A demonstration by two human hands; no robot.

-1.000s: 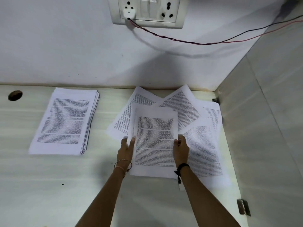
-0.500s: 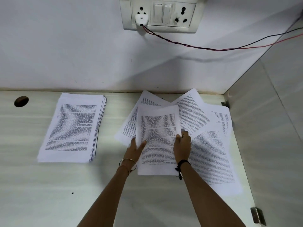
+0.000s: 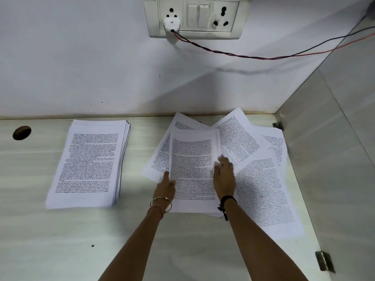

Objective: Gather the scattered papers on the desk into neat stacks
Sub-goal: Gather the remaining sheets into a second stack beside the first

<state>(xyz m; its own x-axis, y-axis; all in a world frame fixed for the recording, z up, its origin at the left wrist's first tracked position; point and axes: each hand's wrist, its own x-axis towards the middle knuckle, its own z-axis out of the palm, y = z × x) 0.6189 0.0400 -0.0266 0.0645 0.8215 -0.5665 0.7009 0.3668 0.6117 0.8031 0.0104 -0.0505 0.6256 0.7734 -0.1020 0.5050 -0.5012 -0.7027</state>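
Sheets [image 3: 193,169] gathered on the desk [image 3: 60,240], right of the neat stack [image 3: 91,163].
Their left edge is still pinched by the left hand [image 3: 165,188]; the right hand [image 3: 224,179], earlier gripping, is now laid flat along the right edge.

wall switchboard [image 3: 194,17] | white plug [image 3: 171,24] | red-black wire [image 3: 263,57] | metal bracket [image 3: 324,264]

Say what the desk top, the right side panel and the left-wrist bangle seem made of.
Desk top: probably laminate, pale with faint wood-grain streaks, satin sheen. Side panel: grey, smooth, semi-gloss with soft reflections; laminate or coated board, cannot tell which. Bangle: thin gold-toned metal, by its glint.
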